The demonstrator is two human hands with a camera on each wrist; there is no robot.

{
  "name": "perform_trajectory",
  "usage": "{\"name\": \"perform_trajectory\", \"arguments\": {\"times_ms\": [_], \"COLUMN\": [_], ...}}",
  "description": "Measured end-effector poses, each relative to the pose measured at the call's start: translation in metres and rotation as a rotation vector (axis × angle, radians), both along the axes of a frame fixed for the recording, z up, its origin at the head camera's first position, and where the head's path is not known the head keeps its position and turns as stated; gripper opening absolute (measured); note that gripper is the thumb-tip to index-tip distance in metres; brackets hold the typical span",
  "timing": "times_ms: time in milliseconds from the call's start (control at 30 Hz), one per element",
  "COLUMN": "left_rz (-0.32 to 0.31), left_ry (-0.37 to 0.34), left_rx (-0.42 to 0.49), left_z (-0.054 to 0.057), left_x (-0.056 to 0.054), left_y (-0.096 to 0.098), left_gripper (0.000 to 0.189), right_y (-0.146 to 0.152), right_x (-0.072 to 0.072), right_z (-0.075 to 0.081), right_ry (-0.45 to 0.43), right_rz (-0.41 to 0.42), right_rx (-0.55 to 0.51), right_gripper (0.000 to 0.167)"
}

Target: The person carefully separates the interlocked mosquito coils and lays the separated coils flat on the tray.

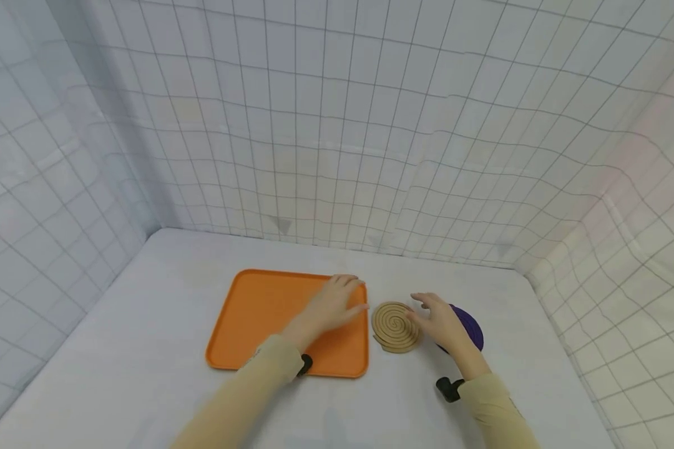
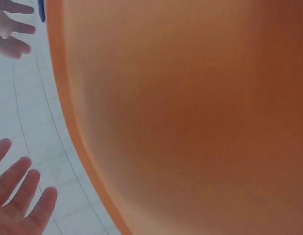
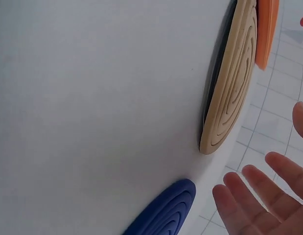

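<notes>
1. The left hand (image 1: 327, 307), fingers loosely extended and holding nothing, is over the right part of a flat orange rectangular tray (image 1: 269, 305); contact is unclear.
2. The right hand (image 1: 440, 321), likewise relaxed and grasping nothing, is above and between a tan spiral-coiled round mat (image 1: 394, 327), just beside the tray, and a dark blue-purple coiled round mat (image 1: 473, 329), partly hidden from the head camera.
3. The right wrist view alone reveals a dark edge (image 3: 217, 81) beneath the tan mat.
4. Everything lies on a white tabletop (image 1: 146, 324), enclosed by white grid-lined sheeting (image 1: 326, 125).
</notes>
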State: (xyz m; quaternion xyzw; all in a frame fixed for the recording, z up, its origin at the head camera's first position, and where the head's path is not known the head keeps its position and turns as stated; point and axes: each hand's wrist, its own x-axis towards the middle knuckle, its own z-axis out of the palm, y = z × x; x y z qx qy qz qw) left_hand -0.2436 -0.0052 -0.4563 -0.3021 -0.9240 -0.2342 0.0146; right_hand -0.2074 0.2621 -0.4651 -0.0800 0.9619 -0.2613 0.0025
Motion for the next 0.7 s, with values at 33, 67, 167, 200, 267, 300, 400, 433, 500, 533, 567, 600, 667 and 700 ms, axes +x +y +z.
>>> {"name": "perform_trajectory", "arguments": {"times_ms": [33,67,167,200,267,300,400,433,500,533,567,600,667,700], "left_rz": [0.003,0.010,0.035,0.042,0.043,0.038,0.019,0.014,0.016,0.020,0.025,0.030,0.040,0.042], "left_ry": [-0.055,-0.108,-0.259,-0.295,-0.351,-0.370,-0.388,-0.388,-0.390,-0.390,-0.394,-0.395,-0.401,-0.399], "left_rx": [0.020,0.034,0.086,0.100,0.128,0.138,0.132,0.123,0.099,0.089,0.086,0.080,0.077,0.075], "left_z": [0.000,-0.001,-0.001,-0.002,-0.001,-0.001,-0.001,-0.001,-0.002,-0.003,-0.004,-0.005,-0.007,-0.008], "left_x": [-0.001,-0.002,-0.005,-0.007,-0.011,-0.013,-0.019,-0.020,-0.022,-0.023,-0.024,-0.024,-0.025,-0.026], "left_y": [0.005,0.011,0.022,0.025,0.031,0.033,0.041,0.043,0.048,0.050,0.052,0.054,0.058,0.060], "left_gripper": [0.054,0.052,0.049,0.048,0.046,0.044,0.040,0.039,0.037,0.036,0.035,0.035,0.034,0.034], "right_y": [0.001,0.002,0.004,0.004,0.005,0.005,0.004,0.004,0.002,0.001,0.000,-0.001,-0.002,-0.003], "right_x": [0.000,0.000,0.001,0.002,0.004,0.005,0.010,0.011,0.014,0.015,0.017,0.018,0.022,0.025], "right_z": [-0.001,-0.002,-0.004,-0.004,-0.003,-0.003,-0.002,-0.001,-0.001,-0.001,-0.002,-0.002,-0.003,-0.004], "right_ry": [-0.015,-0.037,-0.083,-0.095,-0.133,-0.150,-0.204,-0.222,-0.245,-0.254,-0.262,-0.270,-0.280,-0.281], "right_rz": [-0.010,-0.029,-0.085,-0.103,-0.154,-0.181,-0.264,-0.290,-0.336,-0.356,-0.373,-0.393,-0.430,-0.446], "right_rx": [-0.007,-0.020,-0.052,-0.065,-0.111,-0.137,-0.219,-0.239,-0.262,-0.265,-0.271,-0.274,-0.276,-0.269], "right_gripper": [0.053,0.054,0.054,0.052,0.049,0.048,0.042,0.042,0.040,0.040,0.039,0.039,0.038,0.037]}}
